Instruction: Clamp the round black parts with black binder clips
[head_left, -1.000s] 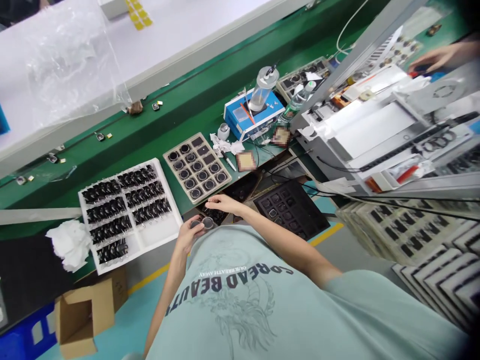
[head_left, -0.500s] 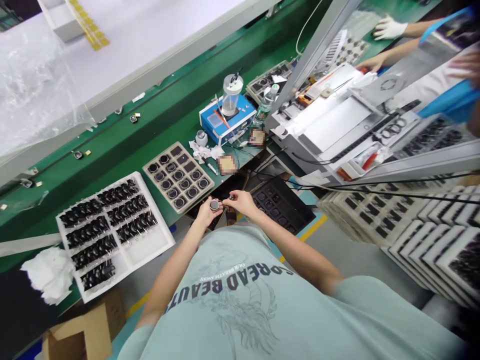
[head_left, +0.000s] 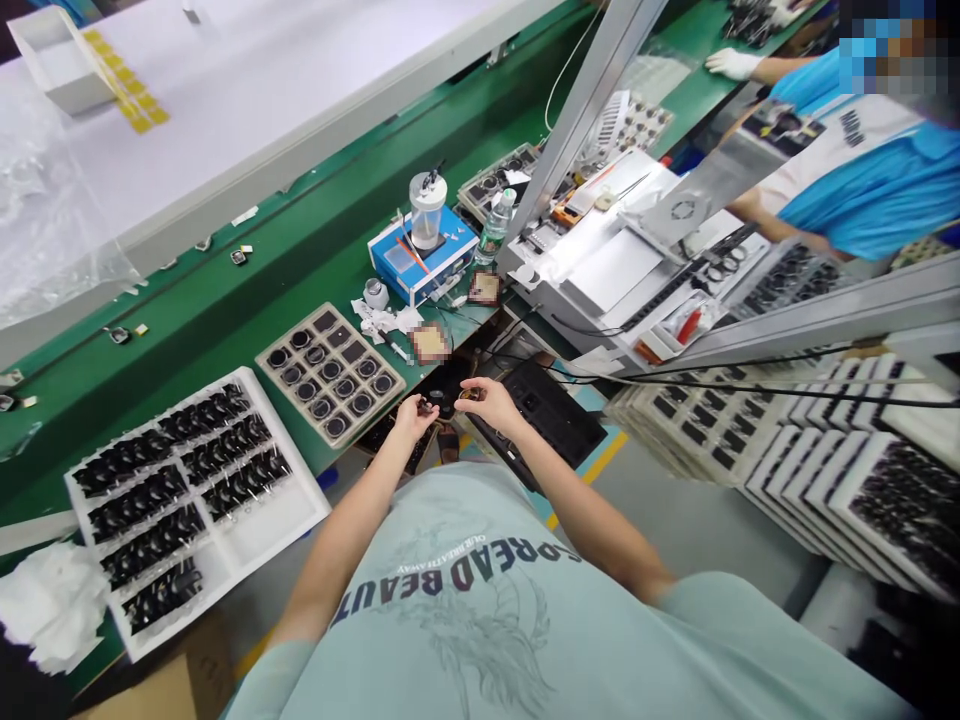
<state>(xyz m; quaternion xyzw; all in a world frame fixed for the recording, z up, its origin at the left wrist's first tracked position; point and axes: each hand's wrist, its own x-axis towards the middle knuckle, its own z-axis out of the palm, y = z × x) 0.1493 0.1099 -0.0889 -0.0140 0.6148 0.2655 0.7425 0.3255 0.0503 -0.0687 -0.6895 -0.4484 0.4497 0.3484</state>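
My left hand (head_left: 414, 414) is closed on a small dark part (head_left: 427, 406) just beyond the bench's front edge. To its right, my right hand (head_left: 486, 401) grips a small round part (head_left: 471, 394) between thumb and fingers. The hands are apart from each other, in front of my shirt. A beige tray (head_left: 331, 374) of round dark discs in square pockets lies on the bench to the left of my hands. Farther left is a white tray (head_left: 304, 500) with rows of black parts.
A blue box (head_left: 422, 256) bears a clear jar (head_left: 427, 212), with a bottle (head_left: 496, 228) beside it. Black trays (head_left: 559, 410) lie low at the right, near stacked white trays (head_left: 810, 500). Another person (head_left: 862, 170) is at the upper right, behind a metal post (head_left: 585, 110).
My hands have moved apart. The round disc on my left hand no longer shows there, and a round part now shows in my right hand. The view has shifted, moving the bench items left.
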